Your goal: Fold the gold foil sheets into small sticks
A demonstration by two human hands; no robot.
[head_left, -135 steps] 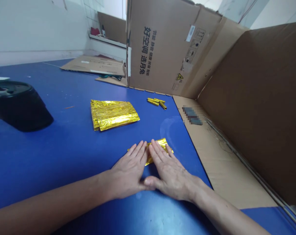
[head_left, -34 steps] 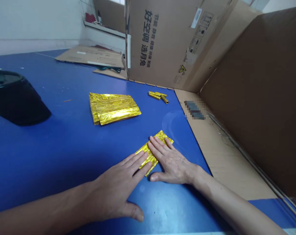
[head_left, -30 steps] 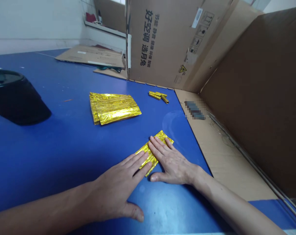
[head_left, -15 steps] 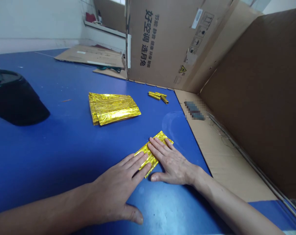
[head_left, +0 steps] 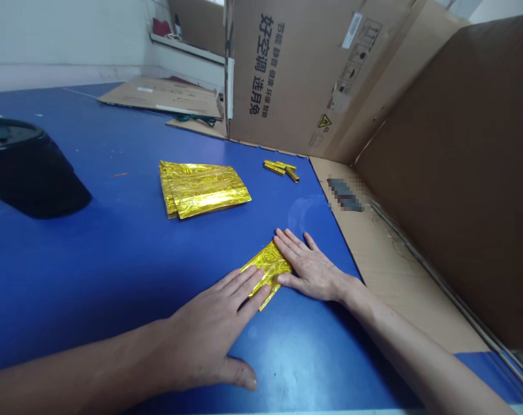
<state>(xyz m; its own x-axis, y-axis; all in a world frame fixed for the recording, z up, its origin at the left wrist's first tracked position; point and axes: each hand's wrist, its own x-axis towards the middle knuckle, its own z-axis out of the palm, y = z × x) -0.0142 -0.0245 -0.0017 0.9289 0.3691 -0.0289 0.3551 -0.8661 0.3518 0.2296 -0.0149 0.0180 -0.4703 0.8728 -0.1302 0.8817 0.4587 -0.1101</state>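
Observation:
A shiny gold foil sheet (head_left: 270,264), flat and creased, lies on the blue tabletop (head_left: 127,271) between my hands. My left hand (head_left: 220,323) is stretched out, its fingertips resting on the sheet's near-left end and its thumb spread away over the table. At the far-right end, my right hand (head_left: 307,265) lies flat with fingers extended, covering that part of the sheet. Beyond them is a small stack of larger gold foil sheets (head_left: 207,190). Several narrow folded gold strips (head_left: 281,168) lie farther back to the right.
Tall cardboard panels (head_left: 304,75) stand behind and along the right. A cardboard strip (head_left: 386,271) with a blurred-out flat object (head_left: 345,195) borders the table's right side. A black container (head_left: 32,173) sits at the left. Flat cardboard (head_left: 162,97) lies at the back.
My right hand has slid toward the far-right end of the foil sheet, uncovering its middle. My left hand stays on the near-left end. The camera view has shifted slightly.

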